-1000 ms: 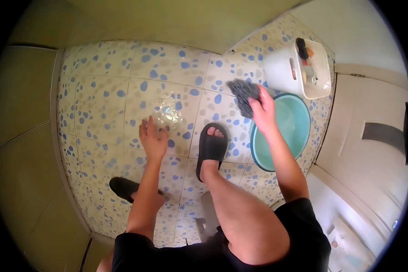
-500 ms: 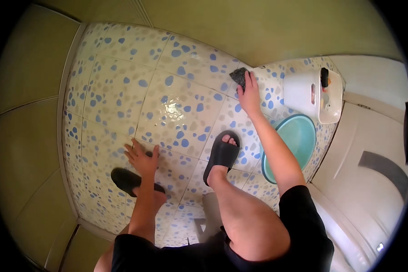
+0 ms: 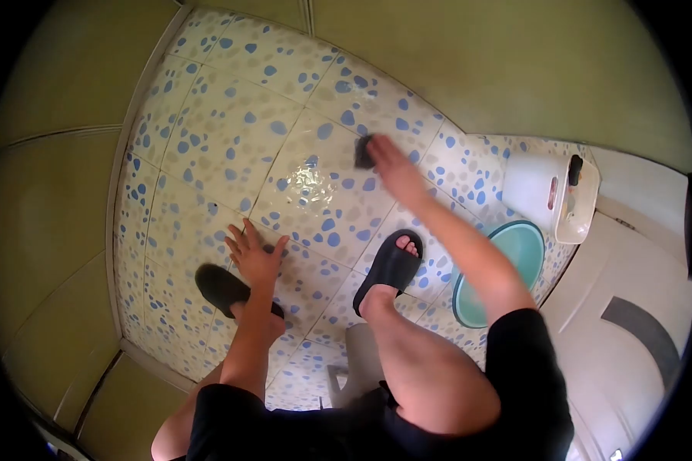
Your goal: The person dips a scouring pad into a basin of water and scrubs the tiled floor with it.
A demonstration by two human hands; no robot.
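Note:
My right hand (image 3: 394, 170) presses a dark grey scrubbing pad (image 3: 364, 152) against the wet tiled floor (image 3: 231, 115), its fingers lying over the pad's right part. A shiny patch of water lies to the left of that hand. My left hand (image 3: 257, 257) has its fingers spread, close above or on the tiles beside my left foot; whether it touches them I cannot tell. It holds nothing.
A teal basin (image 3: 519, 250) stands on the right, with a white bin (image 3: 529, 188) of small items behind it. My feet are in black slippers (image 3: 394, 265) (image 3: 221, 288). Olive walls (image 3: 477, 61) border the floor. A grey stool leg (image 3: 361, 361) shows between my legs.
My right hand has moved with the pad from above the basin's side leftward over the floor. The view has turned and shifted. My left hand stays spread, near my left slipper.

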